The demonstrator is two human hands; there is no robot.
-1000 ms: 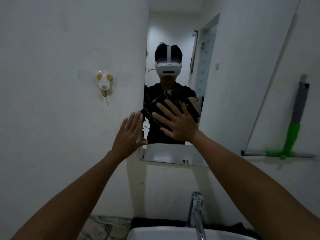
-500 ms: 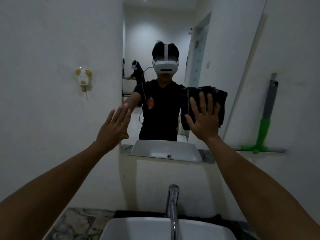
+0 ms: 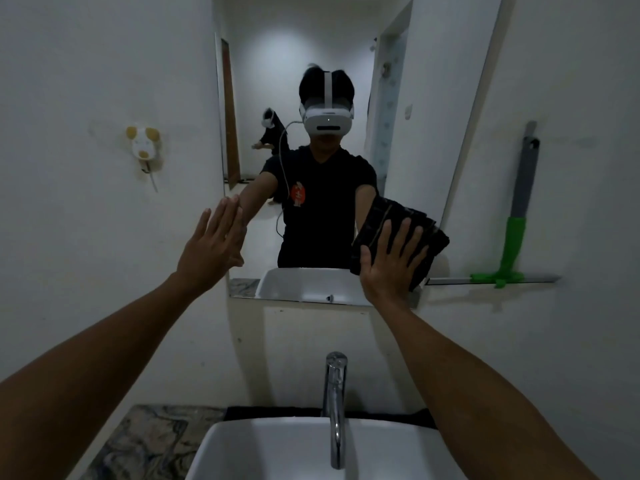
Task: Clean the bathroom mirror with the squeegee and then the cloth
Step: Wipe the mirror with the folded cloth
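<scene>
The right hand (image 3: 388, 268) lies flat with fingers spread, pressing a dark folded cloth (image 3: 398, 237) against the lower right corner of the mirror (image 3: 346, 46). The cloth overlaps the mirror's right edge and sits just above its bottom edge. The left hand (image 3: 213, 244) is raised at the mirror's left edge, open, fingers straight and held close together, gripping nothing; whether it touches the glass cannot be told. The squeegee (image 3: 516, 220), with grey upper handle and green lower part, rests against the wall well to the right of the mirror, its blade bar lying horizontal along a narrow ledge. A small yellow-and-white wall hook (image 3: 142, 145) is fixed to the wall left of the mirror. Below, a chrome tap (image 3: 335, 403) rises over a white basin (image 3: 277, 448), which sits on a marbled desk (image 3: 138, 441).
</scene>
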